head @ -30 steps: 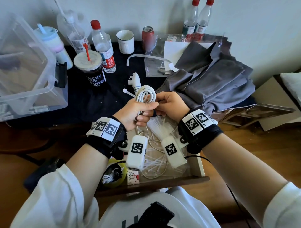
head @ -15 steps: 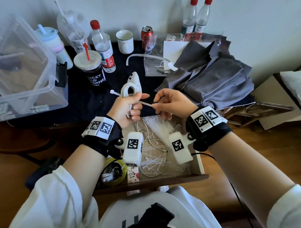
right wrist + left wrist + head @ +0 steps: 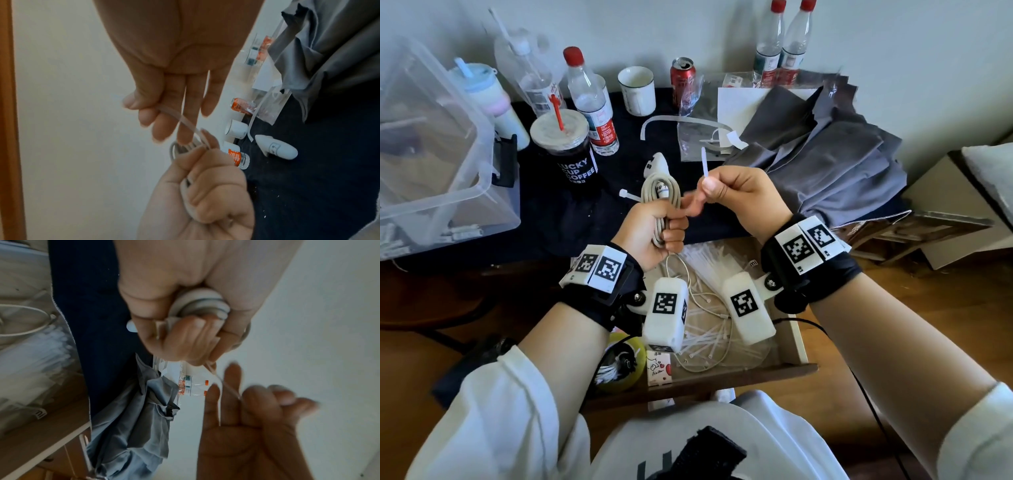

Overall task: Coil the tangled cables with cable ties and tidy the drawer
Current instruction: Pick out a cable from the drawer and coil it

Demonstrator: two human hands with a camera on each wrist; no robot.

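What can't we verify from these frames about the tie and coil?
- Cable tie: whether its tail is threaded through the head; head view, the hands cover the middle.
- Coiled cable: lower loops hidden inside the left hand.
- Right hand: motion-blurred in the left wrist view.

A clear bin (image 3: pixel 448 164) sits at the frame's left edge, bottles (image 3: pixel 589 102) and a mug (image 3: pixel 637 89) along the top, folded cloth (image 3: pixel 842 164) at right, and the open drawer (image 3: pixel 799 342) at lower centre, cable ties (image 3: pixel 709 337) inside
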